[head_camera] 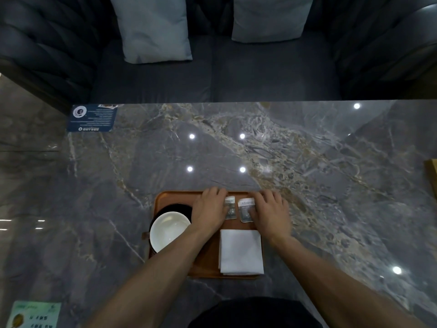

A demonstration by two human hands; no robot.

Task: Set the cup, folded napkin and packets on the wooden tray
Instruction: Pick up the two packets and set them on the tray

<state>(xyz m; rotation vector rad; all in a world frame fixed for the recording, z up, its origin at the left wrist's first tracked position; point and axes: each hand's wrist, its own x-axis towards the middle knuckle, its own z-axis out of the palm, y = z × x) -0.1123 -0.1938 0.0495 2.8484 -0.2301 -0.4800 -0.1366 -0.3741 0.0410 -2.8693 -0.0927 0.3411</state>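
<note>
On tray, packets, labels unreadable

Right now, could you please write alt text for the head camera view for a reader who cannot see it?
Two bare hands, left hand and right hand, rest on two small packets at the far end of a wooden tray on a marble table. The tray also holds a white cup on a dark saucer and a folded napkin.

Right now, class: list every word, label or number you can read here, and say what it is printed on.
None can be read.
Left packet: label print, blurred.
Right packet: label print, blurred.
Blue card: white text, upside down, too small.
Green card: dark characters, blurred.
Napkin, cup: no print.
</note>
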